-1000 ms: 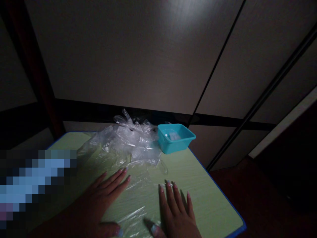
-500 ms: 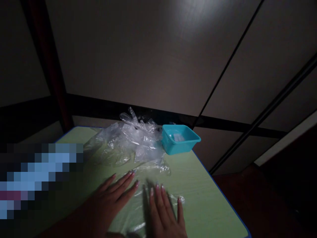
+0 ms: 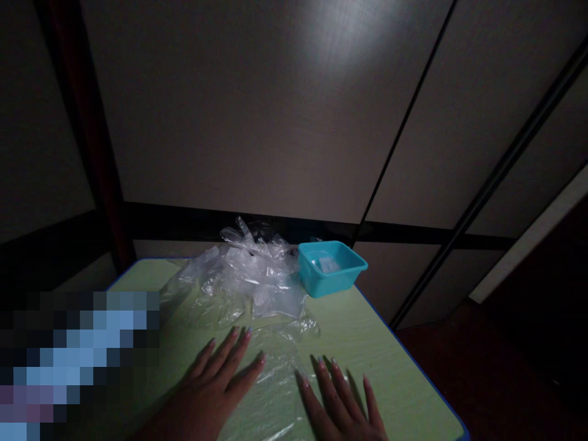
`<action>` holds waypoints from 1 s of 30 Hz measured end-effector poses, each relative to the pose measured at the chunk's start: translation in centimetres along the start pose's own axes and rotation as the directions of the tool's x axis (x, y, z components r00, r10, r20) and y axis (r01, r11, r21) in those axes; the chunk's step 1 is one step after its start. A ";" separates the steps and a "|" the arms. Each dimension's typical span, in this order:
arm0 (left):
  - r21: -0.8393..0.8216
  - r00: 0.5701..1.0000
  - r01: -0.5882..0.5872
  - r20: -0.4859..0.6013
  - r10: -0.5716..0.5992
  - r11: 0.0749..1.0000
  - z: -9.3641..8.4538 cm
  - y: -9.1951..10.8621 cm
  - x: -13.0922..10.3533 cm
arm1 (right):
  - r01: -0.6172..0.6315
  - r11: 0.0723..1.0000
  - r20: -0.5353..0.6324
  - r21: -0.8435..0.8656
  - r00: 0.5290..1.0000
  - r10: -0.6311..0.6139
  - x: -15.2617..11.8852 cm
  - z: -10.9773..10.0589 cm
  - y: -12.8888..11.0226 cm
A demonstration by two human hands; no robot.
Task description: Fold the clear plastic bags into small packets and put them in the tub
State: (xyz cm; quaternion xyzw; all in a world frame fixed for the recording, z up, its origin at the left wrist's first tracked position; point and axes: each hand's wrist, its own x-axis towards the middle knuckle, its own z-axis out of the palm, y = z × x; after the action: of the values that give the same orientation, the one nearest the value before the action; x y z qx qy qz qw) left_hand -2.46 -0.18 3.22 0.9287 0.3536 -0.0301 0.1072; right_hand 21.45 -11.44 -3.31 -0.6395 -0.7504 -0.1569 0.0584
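Observation:
A clear plastic bag (image 3: pixel 280 380) lies spread on the pale green table (image 3: pixel 395 373). My left hand (image 3: pixel 215 380) rests on its left part, palm down with the fingers spread. Over the bag's right edge is my right hand (image 3: pixel 342 401), its fingers apart and nothing in them; its wrist is cut off by the frame. Beyond both hands sits a crumpled heap of clear plastic bags (image 3: pixel 257 269). Touching or close to the heap's right side stands a turquoise basket (image 3: pixel 331 278) with something small and pale inside.
Cabinet-like panels (image 3: pixel 257 122) rise behind the table's far edge. At the left, a pixelated blue area (image 3: pixel 92 349) covers part of the view. A dark reddish floor (image 3: pixel 487 361) shows past the table's blue right edge.
My right hand has moved to the right, away from my left hand, and its fingers are wider apart. The view has tilted up slightly, so the table sits lower.

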 end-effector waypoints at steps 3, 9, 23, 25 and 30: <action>-0.034 0.995 -0.094 -0.017 0.093 0.995 0.3 -0.9 -0.3 | 0.325 0.940 -0.014 0.103 0.945 -0.326 2.6 -1.7 0.1; -0.011 0.988 -0.148 -0.035 0.148 0.989 3.3 -2.6 0.5 | 0.518 0.745 0.120 0.421 0.782 -0.611 7.6 -4.6 -1.5; 0.114 0.971 -0.110 -0.201 0.132 0.987 6.1 -4.1 1.4 | 0.179 0.924 0.239 0.339 0.933 -0.268 12.6 -4.0 3.2; 0.144 0.961 -0.110 -0.238 0.142 0.983 6.7 -4.3 1.7 | 0.242 0.873 0.223 0.424 0.906 -0.360 12.1 -4.2 2.7; 0.235 0.921 -0.200 -0.287 0.264 0.951 8.1 -5.2 2.7 | 0.305 0.694 0.239 0.653 0.786 -0.570 10.8 -4.3 2.1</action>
State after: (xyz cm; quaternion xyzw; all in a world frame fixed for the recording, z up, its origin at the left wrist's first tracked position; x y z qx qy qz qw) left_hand -3.73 3.64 -5.95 0.9630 0.2483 0.0960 -0.0424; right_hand 21.12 -2.34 4.23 -0.4047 -0.8880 0.2134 0.0464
